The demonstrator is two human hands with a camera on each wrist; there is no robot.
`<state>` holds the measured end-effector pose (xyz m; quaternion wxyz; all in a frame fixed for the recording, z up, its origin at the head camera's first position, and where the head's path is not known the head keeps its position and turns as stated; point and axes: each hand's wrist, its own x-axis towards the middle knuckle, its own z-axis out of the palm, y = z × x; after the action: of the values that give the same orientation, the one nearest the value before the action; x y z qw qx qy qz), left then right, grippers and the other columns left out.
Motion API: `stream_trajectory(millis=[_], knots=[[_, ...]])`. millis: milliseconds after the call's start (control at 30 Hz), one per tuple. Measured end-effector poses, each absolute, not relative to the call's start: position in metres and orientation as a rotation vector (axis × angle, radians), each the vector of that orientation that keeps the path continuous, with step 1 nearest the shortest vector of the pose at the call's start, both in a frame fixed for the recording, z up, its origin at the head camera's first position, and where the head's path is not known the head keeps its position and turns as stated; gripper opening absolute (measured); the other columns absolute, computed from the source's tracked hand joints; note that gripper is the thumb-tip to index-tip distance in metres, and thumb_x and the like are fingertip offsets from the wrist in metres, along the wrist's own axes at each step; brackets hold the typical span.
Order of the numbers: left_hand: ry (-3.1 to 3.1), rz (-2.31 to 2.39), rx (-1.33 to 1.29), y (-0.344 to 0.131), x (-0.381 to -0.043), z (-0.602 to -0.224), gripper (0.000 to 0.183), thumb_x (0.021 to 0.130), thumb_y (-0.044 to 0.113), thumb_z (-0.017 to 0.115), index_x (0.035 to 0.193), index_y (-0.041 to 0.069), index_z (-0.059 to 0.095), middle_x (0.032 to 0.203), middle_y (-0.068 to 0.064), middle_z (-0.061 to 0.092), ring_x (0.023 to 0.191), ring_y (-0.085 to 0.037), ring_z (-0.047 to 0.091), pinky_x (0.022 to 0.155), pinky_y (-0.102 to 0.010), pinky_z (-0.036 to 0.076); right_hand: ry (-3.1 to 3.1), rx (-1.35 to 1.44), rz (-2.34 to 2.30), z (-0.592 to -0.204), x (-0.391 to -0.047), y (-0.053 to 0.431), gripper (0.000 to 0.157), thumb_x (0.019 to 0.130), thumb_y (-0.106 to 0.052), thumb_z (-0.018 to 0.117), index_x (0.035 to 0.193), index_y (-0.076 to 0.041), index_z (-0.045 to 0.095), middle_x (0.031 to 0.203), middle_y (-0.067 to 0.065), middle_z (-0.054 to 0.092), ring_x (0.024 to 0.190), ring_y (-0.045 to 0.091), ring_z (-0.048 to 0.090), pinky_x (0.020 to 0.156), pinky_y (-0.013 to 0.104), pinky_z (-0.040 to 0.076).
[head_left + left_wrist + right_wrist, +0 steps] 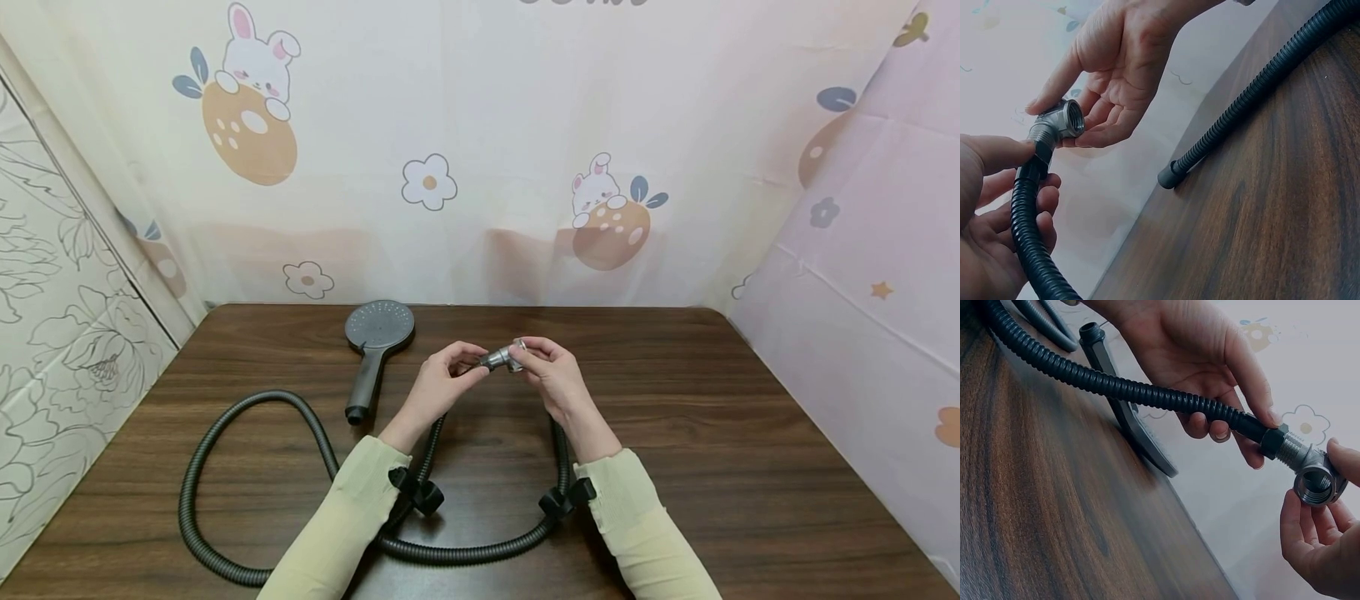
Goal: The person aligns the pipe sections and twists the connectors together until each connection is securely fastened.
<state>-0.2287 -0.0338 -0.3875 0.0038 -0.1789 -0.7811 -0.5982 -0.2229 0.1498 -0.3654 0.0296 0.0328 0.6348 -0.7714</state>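
A silver angled pipe fitting with threaded openings is between my two hands above the table. My right hand pinches its body between thumb and fingers. My left hand grips the end of a black ribbed shower hose, thumb on its dark hex nut. That nut meets the fitting's male thread, and part of the thread shows beyond it; how far it is screwed on, I cannot tell. On the table near my left hand lies a dark grey shower head, spray face up.
The hose loops across the brown wooden table, under both forearms. Its other end, a smooth black collar, lies to the right in the left wrist view. A patterned curtain hangs behind the table. Black wrist straps sit on both sleeves.
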Motion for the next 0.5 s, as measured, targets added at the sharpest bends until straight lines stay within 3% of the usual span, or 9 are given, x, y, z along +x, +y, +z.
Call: stream_trajectory(millis=[167,333,500], knots=[[-2.443,-1.891,-0.568,-0.0341,-0.2278,-0.387,0.021,0.084,0.026,0.065,0.105,0.021,0.063,0.096,0.0,0.067,0.076,-0.017,0.057,0.064,-0.029,0.045,1.949,0.106,-2.388,-0.3661,-0.2233,0.1496,0.021,0.086,-0.009,0.062,0.105,-0.004,0.055,0.091,-0.007,0.065,0.078,0.005,0.061,0.077,0.026,0.05],[-2.433,-1.928,-0.561,-0.0339,-0.2281,-0.3873,0.021,0.088,0.027,0.06,0.107,0.017,0.062,0.094,-0.003,0.067,0.078,-0.032,0.058,0.065,-0.033,0.048,1.945,0.102,-2.395,-0.3662,-0.2233,0.149,0.02,0.086,-0.009,0.062,0.104,-0.004,0.056,0.09,-0.007,0.065,0.078,0.005,0.061,0.077,0.027,0.05],[-2.42,-1.945,-0.567,-0.0338,-0.2284,-0.3888,0.021,0.09,0.024,0.058,0.108,0.015,0.062,0.094,-0.004,0.066,0.079,-0.038,0.057,0.064,-0.031,0.048,1.945,0.101,-2.393,-0.3659,-0.2228,0.1484,0.021,0.086,-0.008,0.062,0.105,-0.003,0.055,0.09,-0.006,0.065,0.078,0.005,0.061,0.079,0.027,0.05]])
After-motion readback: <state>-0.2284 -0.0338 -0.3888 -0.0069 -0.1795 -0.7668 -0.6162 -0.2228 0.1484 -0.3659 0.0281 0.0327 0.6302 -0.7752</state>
